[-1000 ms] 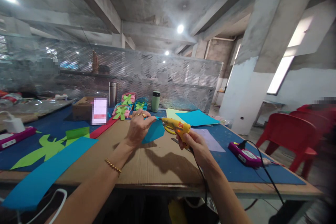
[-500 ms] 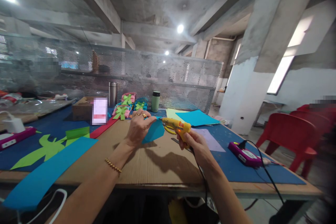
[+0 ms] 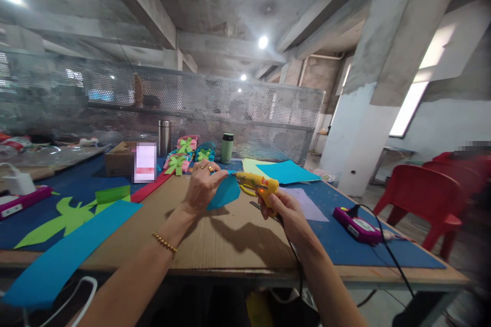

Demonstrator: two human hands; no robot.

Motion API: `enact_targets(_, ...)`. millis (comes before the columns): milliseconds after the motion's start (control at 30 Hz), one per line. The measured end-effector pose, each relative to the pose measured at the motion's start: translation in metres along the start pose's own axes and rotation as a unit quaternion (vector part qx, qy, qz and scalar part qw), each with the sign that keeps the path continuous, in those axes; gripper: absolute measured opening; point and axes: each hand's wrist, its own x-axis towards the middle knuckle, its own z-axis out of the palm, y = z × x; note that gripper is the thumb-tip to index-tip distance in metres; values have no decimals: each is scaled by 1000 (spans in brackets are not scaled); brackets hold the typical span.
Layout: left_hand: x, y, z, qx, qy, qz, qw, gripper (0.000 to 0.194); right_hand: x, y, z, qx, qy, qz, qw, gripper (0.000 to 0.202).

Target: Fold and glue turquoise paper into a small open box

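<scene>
Pinched in my left hand (image 3: 202,185) is a piece of blue paper (image 3: 225,193), its lower part hanging above the cardboard sheet (image 3: 184,248). My right hand (image 3: 283,208) is wrapped round the handle of a yellow hot glue gun (image 3: 258,184), which shows a small orange light. The gun's nozzle points left and meets or nearly meets the upper edge of the blue paper, close to my left fingertips. A dark blade-like tool (image 3: 261,207) lies partly hidden under my right hand.
Left lie a long blue paper strip (image 3: 72,248) and green paper cut-outs (image 3: 71,219). Paper-bow crafts (image 3: 178,163), a steel flask (image 3: 164,138) and a green bottle (image 3: 227,149) stand behind. Blue sheets (image 3: 287,171) and a purple power strip (image 3: 356,225) are on the right.
</scene>
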Motion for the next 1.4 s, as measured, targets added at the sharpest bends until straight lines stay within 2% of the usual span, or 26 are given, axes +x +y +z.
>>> enact_targets(233,0,1,0,11,6,4,1000,21,0,-1,1,20,11,5,1000,41)
enact_targets(833,-1,0,1,1,-9,0,1000,24,0,-5,4,-7,25,-4,1000,46)
enact_targets(1100,-2,1,1,-8,1,-9,1000,22,0,-1,0,-16,44,-9,999,44)
enact_targets(1233,-2,0,3,-34,12,-34,999,18,-1,-2,-1,2,52,-13,999,44)
enact_targets(1400,-2,-3,7,-92,39,-96,990,12,-4,-8,1,47,48,-27,997,43)
